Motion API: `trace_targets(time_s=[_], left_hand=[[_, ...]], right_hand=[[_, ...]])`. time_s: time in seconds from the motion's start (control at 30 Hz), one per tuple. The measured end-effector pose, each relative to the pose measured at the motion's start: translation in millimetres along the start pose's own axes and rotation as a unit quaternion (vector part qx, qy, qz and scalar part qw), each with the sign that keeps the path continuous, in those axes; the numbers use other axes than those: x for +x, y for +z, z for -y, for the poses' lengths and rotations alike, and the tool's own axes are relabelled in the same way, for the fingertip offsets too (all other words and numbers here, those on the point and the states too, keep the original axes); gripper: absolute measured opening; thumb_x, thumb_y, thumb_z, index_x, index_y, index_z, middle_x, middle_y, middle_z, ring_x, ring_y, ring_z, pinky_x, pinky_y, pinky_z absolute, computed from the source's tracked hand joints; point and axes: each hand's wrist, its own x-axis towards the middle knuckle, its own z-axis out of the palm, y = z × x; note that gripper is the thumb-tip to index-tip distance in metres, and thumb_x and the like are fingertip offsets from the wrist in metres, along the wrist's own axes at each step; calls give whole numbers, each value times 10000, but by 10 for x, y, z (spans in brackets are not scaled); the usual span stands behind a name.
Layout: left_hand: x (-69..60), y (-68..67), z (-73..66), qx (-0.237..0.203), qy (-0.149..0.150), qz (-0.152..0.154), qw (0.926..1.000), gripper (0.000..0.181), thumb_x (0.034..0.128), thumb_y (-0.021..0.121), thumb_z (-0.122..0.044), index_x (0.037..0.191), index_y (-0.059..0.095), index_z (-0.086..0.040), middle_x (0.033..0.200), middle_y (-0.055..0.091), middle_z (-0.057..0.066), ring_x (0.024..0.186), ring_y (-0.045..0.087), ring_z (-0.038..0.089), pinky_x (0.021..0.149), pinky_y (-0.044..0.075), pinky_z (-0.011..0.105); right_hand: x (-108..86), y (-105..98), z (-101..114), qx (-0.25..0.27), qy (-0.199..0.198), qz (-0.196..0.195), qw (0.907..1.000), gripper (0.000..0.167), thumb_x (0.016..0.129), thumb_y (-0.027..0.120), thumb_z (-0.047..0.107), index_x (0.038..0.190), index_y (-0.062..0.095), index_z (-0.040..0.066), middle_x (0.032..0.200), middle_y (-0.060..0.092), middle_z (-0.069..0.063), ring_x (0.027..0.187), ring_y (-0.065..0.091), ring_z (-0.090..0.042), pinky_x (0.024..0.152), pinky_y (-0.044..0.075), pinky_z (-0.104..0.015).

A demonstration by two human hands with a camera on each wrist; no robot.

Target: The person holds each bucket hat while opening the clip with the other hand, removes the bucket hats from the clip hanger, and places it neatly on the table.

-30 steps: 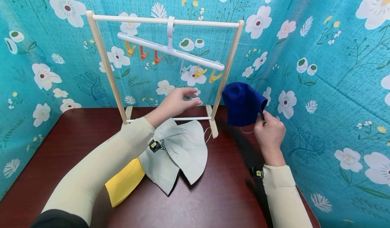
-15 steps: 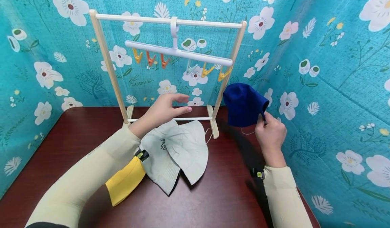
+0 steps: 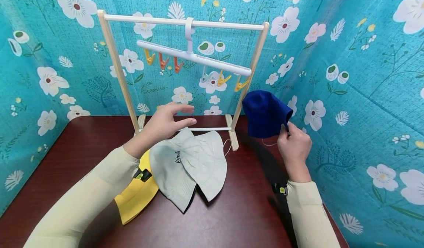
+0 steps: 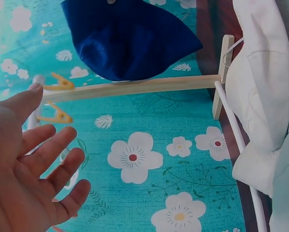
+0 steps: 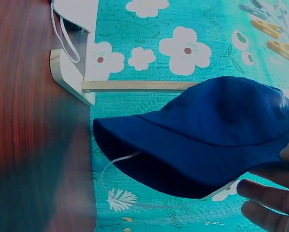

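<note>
My right hand point(image 3: 294, 141) pinches the brim of a dark blue bucket hat point(image 3: 265, 113) and holds it up beside the rack's right post. In the right wrist view a thin white cord dangles from the hat point(image 5: 222, 116). My left hand point(image 3: 167, 121) is in the air with fingers spread and holds nothing; below it lie two overlapping off-white bucket hats point(image 3: 205, 163), one with black lettering. A white hanger point(image 3: 195, 57) with several yellow, orange and pale green clips hangs on the rack's top rod, tilted down to the right. Its clips point(image 3: 222, 79) carry nothing.
The wooden rack point(image 3: 116, 64) stands at the back of the dark red table point(image 3: 238, 218). A yellow hat point(image 3: 137, 198) lies partly under my left forearm. Flowered turquoise cloth point(image 3: 364, 104) closes off the back and sides.
My left hand has drawn left and a little down, away from the hanger. The hanger has swung nearly level and tilted again. My right hand keeps the blue bucket hat in place.
</note>
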Motion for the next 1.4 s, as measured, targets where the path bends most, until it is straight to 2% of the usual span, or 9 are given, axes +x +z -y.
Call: trace_targets(time_s=[0.13,0.3,0.6,0.73,0.87,0.97,1.1,1.13,1.4], left_hand=[[-91,6,5,107,156,-102,9998,538,947,693,-528,1386,653,-219,1380,653,-20,1338,520,219,1070,447,507],[-243,-4,44,179,308,-333,9988,478,949,716,-474,1349,682,-214,1331,681,-27,1251,560,190,1022,470,491],[-595,-67,166,14,189,-668,9976,428,936,742,-444,1316,701,-250,1303,682,-62,1243,557,168,981,498,487],[-742,-98,218,107,298,-957,9949,377,928,767,-390,1280,723,-261,1259,707,-73,1207,582,147,925,523,413],[-834,-97,264,-67,234,-1062,9940,338,923,780,-341,1250,739,-269,1224,720,-79,1176,608,113,909,531,226],[-894,-68,306,-227,115,-1024,9944,319,929,773,-346,1240,737,-286,1213,711,-104,1169,608,76,957,534,243],[-994,-13,378,-250,-19,-1049,9942,307,932,768,-365,1232,732,-313,1201,701,-147,1173,597,46,1005,521,419],[-1017,3,394,-262,-38,-1061,9940,307,930,770,-364,1230,734,-310,1201,702,-152,1180,596,48,1004,511,430],[-1161,139,415,-105,106,-894,9959,336,924,778,-359,1236,747,-240,1202,713,-115,1163,615,107,934,515,399]], right_hand=[[-5,1,3,19,-8,27,10000,401,1030,559,186,651,478,82,528,384,-63,437,387,-268,503,227,-375],[-9,7,9,72,28,5,10000,393,1020,577,172,651,491,67,529,403,-72,438,402,-267,490,239,-371],[-66,-10,-4,35,-20,124,9999,408,1013,582,166,630,468,86,518,395,-62,421,373,-225,449,215,-338],[-103,-18,-20,-14,-142,170,9998,421,1017,577,170,626,437,98,520,342,-32,424,309,-202,457,182,-337],[-124,-13,-41,10,-177,156,9997,435,1018,574,172,619,412,108,526,302,-11,425,273,-189,465,168,-340],[-141,-1,-44,43,-180,150,9997,441,1018,573,185,618,403,117,522,299,-15,418,274,-190,461,166,-344],[-172,21,-24,116,-229,176,9995,447,1012,591,177,611,400,125,518,298,-5,412,306,-181,447,172,-334],[-179,28,-22,130,-246,179,9995,450,1010,595,169,608,398,125,519,292,1,411,307,-175,444,172,-330],[-222,50,-20,98,-252,243,9993,441,1011,594,175,613,412,128,517,302,7,409,305,-166,439,171,-331]])
